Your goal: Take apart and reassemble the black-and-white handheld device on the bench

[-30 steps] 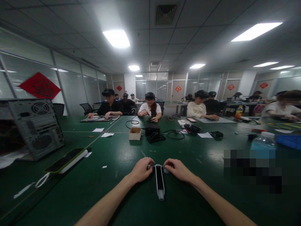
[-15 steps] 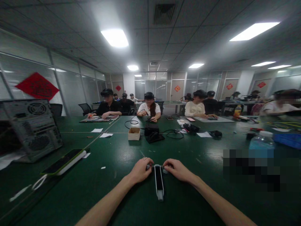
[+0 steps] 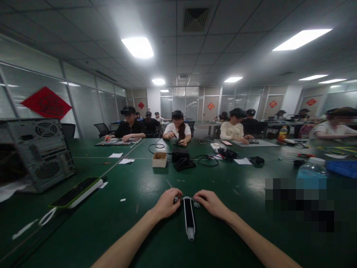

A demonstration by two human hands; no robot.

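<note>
Since the earlier frame, only our view shifts a touch, while a co-worker's hand [image 3: 245,139] slides a little on the mat [image 3: 268,143], far beyond our fingers; our own two hands and the device keep the same places together.

We have the device [image 3: 189,217] lying flat on the counter [image 3: 156,243], its far end between our hands and its long dark face running back toward us from the fingers. Our left fingers [image 3: 176,192] pinch the left knob [image 3: 175,200]. Our right fingers [image 3: 201,193] pinch just above the right knob [image 3: 196,205]; how hard either side presses, we cannot tell.

We judge the device light and stiff, its body probably hard plastic, and its smooth face likely slippery. Those slim side parts under our fingers look the most fragile, so we would keep the pinch gentle there and avoid twisting. For lifting, the pale long edges, just nearer to us than the fingers, seem the sounder hold, one hand to each edge, leaving the dark face untouched.
</note>
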